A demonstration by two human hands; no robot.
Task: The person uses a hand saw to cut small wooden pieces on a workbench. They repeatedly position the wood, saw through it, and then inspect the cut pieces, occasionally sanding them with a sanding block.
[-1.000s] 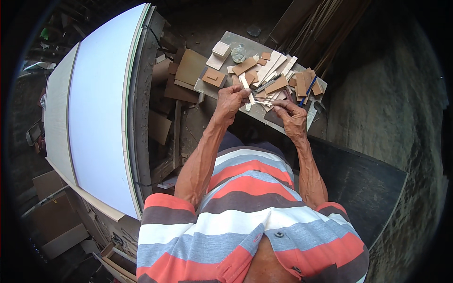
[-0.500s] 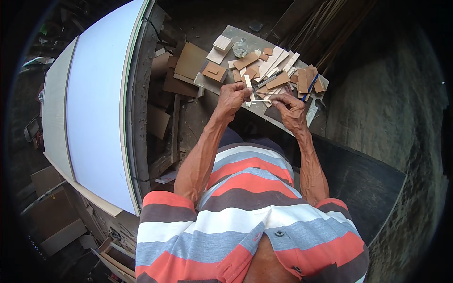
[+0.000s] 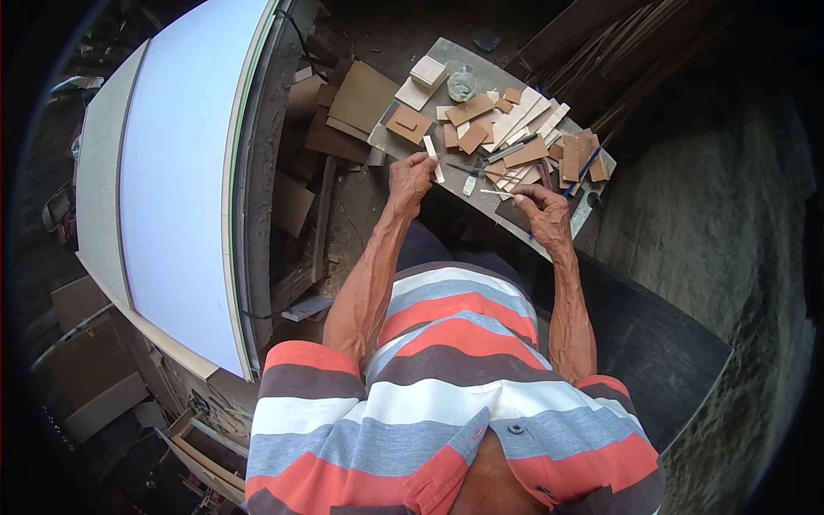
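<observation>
My left hand (image 3: 410,182) is closed on a short, pale wood strip (image 3: 431,148), which stands up from the fingertips by the table's near edge. My right hand (image 3: 546,216) pinches a thin white stick (image 3: 498,192) that points left, toward my other hand. A slim, dark, pointed tool (image 3: 468,167) shows between the hands; whether the right fingers also hold it I cannot tell. Just below it lies a small whitish piece (image 3: 469,185). Beyond the hands, brown wood pieces (image 3: 470,109) and pale strips (image 3: 525,118) lie in a loose heap.
The grey table (image 3: 388,129) carries a clear jar (image 3: 461,83), stacked pale blocks (image 3: 427,71), a brown block (image 3: 408,124) and a blue pen (image 3: 589,163). On the left stands a large white panel (image 3: 184,189). Board offcuts (image 3: 363,96) lie beside the table; a dark board (image 3: 652,335) is at right.
My hands have moved apart, the left one leftward with the pale strip and the right one slightly right and down with the white stick. The view has shifted a little.
</observation>
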